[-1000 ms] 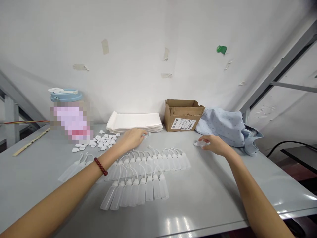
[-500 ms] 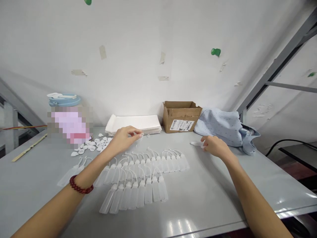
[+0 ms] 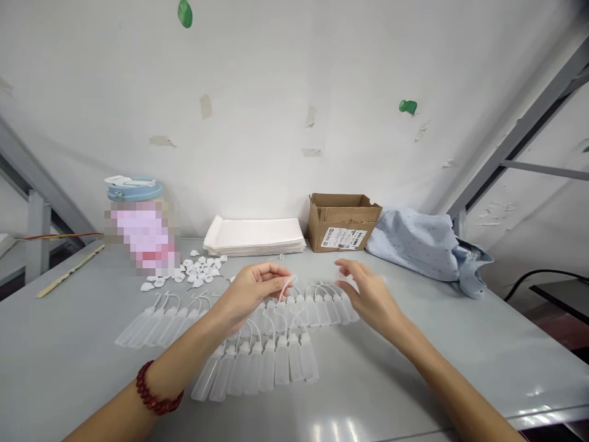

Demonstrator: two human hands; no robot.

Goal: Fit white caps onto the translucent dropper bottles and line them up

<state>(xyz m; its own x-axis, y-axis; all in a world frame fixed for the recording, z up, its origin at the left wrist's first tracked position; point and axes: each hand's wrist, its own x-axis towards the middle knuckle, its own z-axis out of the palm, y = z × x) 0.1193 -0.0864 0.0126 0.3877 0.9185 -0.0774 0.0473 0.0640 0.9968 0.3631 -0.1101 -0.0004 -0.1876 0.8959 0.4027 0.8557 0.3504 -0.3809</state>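
Observation:
My left hand (image 3: 260, 291) is closed in a pinch on a thin curved white tube (image 3: 288, 286). Whether a bottle hangs from that tube inside the hand, I cannot tell. My right hand (image 3: 368, 293) is open, thumb and forefinger apart, just above the right end of the back row of bottles. Translucent squeeze bottles (image 3: 251, 371) with thin curved tubes on top lie side by side in two rows. My left forearm and hand hide part of both rows. Small white caps (image 3: 202, 270) are heaped beyond my left forearm, and a tiny ring-like piece (image 3: 281, 256) lies beyond the fingertips.
Along the wall are a stack of white padded sheets or envelopes (image 3: 257, 236), a cardboard box (image 3: 344, 222) and a light blue cloth (image 3: 414, 245). A blue-lidded tub (image 3: 135, 190) stands left, near a thin wooden strip (image 3: 69, 271). Metal frame bars (image 3: 519, 132) slope at the right.
My right hand has moved left and toward me; the small translucent bottle it held no longer shows in it. My left hand has moved right and lower, with a curved tube now in its fingers.

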